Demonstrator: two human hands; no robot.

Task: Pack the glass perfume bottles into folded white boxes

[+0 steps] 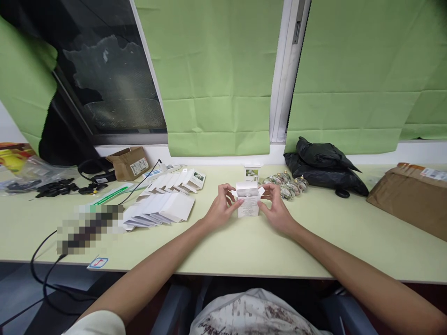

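Observation:
A small white carton (pixel 248 209) with printed text on its front stands upright on the table, its top flaps raised. My left hand (pixel 222 206) grips its left side, thumb on the front edge and fingers curled near the side flap. On the opposite side my right hand (pixel 275 209) holds it likewise, thumb at the front right edge. Something pale shows in the carton's mouth, too small to make out. Just behind it is another small white box (pixel 252 173) with a dark picture. Several clear ornaments (pixel 288 186) with gold caps lie beyond my right hand.
Flattened white cartons lie in a front row (pixel 174 207) and a back row (pixel 193 179) at left. Cables and a brown box (pixel 129 164) are farther left. Black plastic bags (pixel 324 165) and a large cardboard box (pixel 412 200) occupy the right. Green curtains (pixel 216 83) hang behind.

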